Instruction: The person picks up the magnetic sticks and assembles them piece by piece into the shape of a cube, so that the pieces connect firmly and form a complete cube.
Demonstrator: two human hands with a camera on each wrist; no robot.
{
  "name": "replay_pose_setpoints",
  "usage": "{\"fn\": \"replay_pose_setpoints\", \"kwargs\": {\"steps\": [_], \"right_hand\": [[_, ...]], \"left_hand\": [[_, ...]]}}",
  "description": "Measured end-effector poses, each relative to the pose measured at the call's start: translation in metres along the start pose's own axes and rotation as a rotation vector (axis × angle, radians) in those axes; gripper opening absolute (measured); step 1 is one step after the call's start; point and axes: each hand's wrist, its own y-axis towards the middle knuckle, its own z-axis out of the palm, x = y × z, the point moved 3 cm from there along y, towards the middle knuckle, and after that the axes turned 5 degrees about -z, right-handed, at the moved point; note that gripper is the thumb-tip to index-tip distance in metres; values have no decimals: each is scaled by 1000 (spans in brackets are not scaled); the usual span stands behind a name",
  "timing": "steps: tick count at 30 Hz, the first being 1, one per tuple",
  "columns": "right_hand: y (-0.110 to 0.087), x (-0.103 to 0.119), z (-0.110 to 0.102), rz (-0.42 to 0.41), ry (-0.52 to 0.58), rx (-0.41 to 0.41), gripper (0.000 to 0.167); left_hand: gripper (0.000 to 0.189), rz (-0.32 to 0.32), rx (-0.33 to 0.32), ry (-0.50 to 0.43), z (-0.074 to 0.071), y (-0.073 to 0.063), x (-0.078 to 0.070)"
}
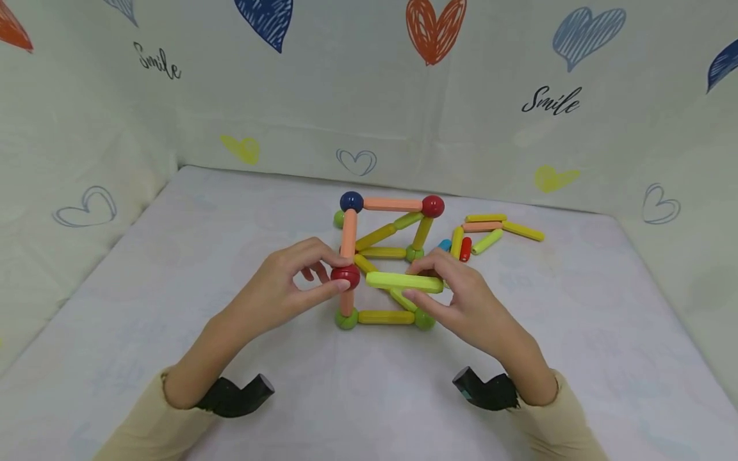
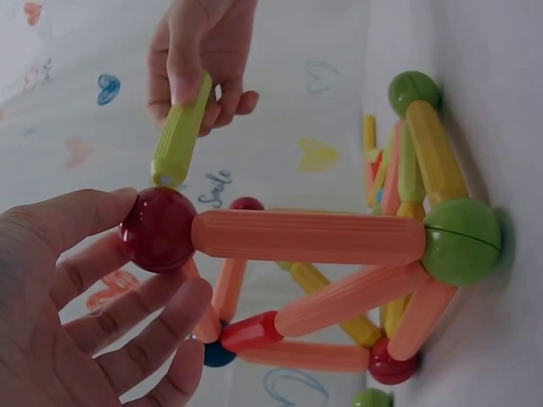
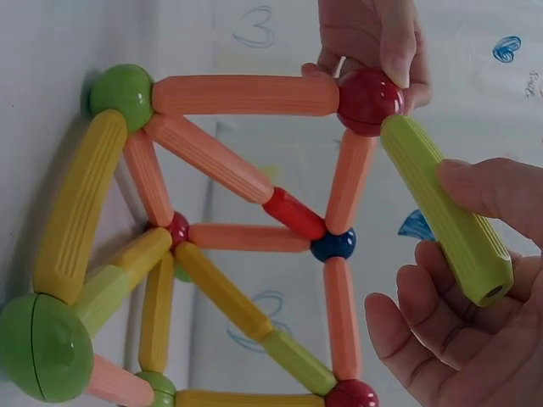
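Note:
My left hand [image 1: 282,282] pinches a glossy red ball [image 1: 345,276] at a top corner of a frame built of sticks and balls. An orange stick [image 2: 310,236] runs from that ball down to a green ball [image 2: 462,242]. My right hand [image 1: 461,298] holds a ribbed lime-green stick [image 1: 403,282] between thumb and fingers. One end of this stick meets the red ball [image 3: 371,102] in the right wrist view; its other end points away, showing a dark tip. A blue ball [image 1: 352,201] and another red ball [image 1: 433,206] mark the frame's far top corners.
Loose yellow, orange, lime and red sticks [image 1: 487,241] lie on the white table [image 1: 548,358] behind my right hand, to the right of the frame. A white cloth [image 1: 369,102] printed with hearts hangs behind the table. Yellow sticks [image 1: 385,317] form the frame's base.

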Motion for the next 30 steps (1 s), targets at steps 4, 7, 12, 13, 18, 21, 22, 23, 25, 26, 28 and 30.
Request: {"fn": "replay_pose_setpoints", "kwargs": {"steps": [4,7,12,13,18,21,22,23,25,26,28,30], "right_hand": [[0,0,4,1,7,-8,29],[0,1,6,6,14,-9,29],[1,1,8,20,22,-3,29],[1,1,9,24,22,-1,29],[2,-1,11,42,36,5,29],[2,-2,11,45,59,6,29],[2,-2,11,47,70,8,30],[2,-2,12,50,84,10,30],[2,-4,12,59,114,12,30],[2,-5,12,69,131,14,30],[2,-7,12,87,167,15,30],[1,-8,11,97,206,13,30]], "left_hand": [[22,-1,-12,27,1,-1,-2],[23,-1,-25,60,1,-1,-3],[25,0,-34,110,3,-2,-4],[25,-1,-34,116,3,-2,-5],[24,-2,-43,141,3,-3,-4],[23,11,-57,144,4,-3,-3],[23,16,-64,145,4,-3,-3],[22,20,-70,145,4,-2,-3],[21,28,-81,141,5,-2,-3],[21,31,-85,138,5,-2,-3],[21,34,-91,137,7,-2,-2],[21,34,-97,144,9,-2,-2]]}}
